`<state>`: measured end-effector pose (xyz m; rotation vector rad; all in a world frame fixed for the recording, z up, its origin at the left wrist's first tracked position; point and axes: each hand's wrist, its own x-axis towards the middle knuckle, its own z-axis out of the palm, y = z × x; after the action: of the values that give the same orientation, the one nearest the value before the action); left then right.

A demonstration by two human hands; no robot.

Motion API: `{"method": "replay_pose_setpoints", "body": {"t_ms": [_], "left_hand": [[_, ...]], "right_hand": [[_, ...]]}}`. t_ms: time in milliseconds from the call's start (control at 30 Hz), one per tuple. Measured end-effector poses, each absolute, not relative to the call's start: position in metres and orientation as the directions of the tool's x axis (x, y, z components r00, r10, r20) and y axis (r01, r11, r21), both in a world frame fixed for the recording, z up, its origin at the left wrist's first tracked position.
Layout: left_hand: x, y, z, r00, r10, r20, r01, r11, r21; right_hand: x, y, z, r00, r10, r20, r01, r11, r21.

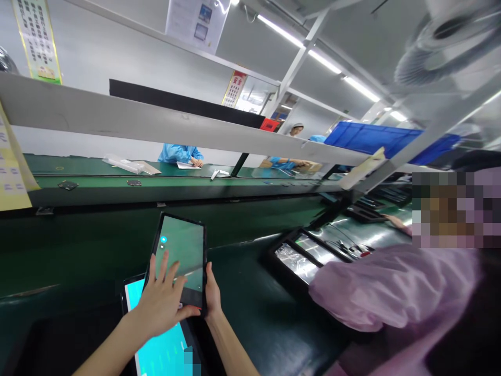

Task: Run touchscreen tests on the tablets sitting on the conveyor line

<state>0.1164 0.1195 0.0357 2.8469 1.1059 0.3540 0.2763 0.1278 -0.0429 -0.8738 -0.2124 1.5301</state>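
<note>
A black-edged tablet (182, 245) is raised above the green bench, its lit screen showing a greenish picture with a small blue round icon. My right hand (212, 292) holds its right edge, thumb up along the side. Across the lower part of the screen lies my left hand (162, 297), fingers spread, the thumb reaching toward the lower right corner. Beneath my left forearm rests a second tablet (156, 355) with a bright cyan screen, partly covered by the arm.
A person in a pink sleeve (364, 287) works close on the right, beside a black tray (289, 266) with shiny panels. A grey shelf rail (156, 122) crosses ahead. Beyond the green ledge (97, 183), people in blue work. A blue bin (376, 138) sits upper right.
</note>
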Motion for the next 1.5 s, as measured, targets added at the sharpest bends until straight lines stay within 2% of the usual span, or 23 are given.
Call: {"method": "replay_pose_setpoints", "body": {"t_ms": [100, 167, 367, 467, 767, 1100, 1333, 1400, 1500], "left_hand": [[0.105, 0.134, 0.037, 0.642, 0.716, 0.274, 0.714, -0.689, 0.127], [0.094, 0.141, 0.04, 0.588, 0.76, 0.277, 0.758, -0.638, 0.139], [0.081, 0.14, 0.052, 0.62, 0.784, 0.015, 0.768, -0.611, 0.194], [0.09, 0.137, 0.051, 0.642, 0.767, -0.017, 0.755, -0.627, 0.194], [0.104, 0.148, 0.027, 0.541, 0.773, 0.332, 0.799, -0.595, 0.084], [0.097, 0.162, 0.021, 0.368, 0.791, 0.489, 0.858, -0.492, 0.15], [0.08, 0.173, 0.024, 0.297, 0.805, 0.514, 0.842, -0.474, 0.256], [0.076, 0.174, 0.024, 0.325, 0.816, 0.478, 0.829, -0.49, 0.272], [0.07, 0.173, 0.028, 0.455, 0.816, 0.357, 0.779, -0.559, 0.285]], "right_hand": [[0.276, 0.128, -0.043, 0.076, 0.916, -0.393, -0.776, -0.193, -0.6], [0.275, 0.128, -0.044, 0.067, 0.914, -0.4, -0.779, -0.202, -0.593], [0.275, 0.128, -0.044, 0.06, 0.908, -0.414, -0.784, -0.214, -0.583], [0.275, 0.126, -0.043, 0.056, 0.908, -0.416, -0.778, -0.221, -0.588], [0.274, 0.126, -0.045, 0.087, 0.888, -0.451, -0.757, -0.235, -0.609], [0.272, 0.124, -0.05, 0.081, 0.895, -0.439, -0.741, -0.24, -0.627], [0.274, 0.126, -0.051, 0.059, 0.904, -0.423, -0.752, -0.239, -0.614], [0.274, 0.127, -0.051, 0.054, 0.907, -0.418, -0.757, -0.236, -0.609], [0.275, 0.127, -0.05, 0.043, 0.911, -0.41, -0.766, -0.234, -0.599]]}}
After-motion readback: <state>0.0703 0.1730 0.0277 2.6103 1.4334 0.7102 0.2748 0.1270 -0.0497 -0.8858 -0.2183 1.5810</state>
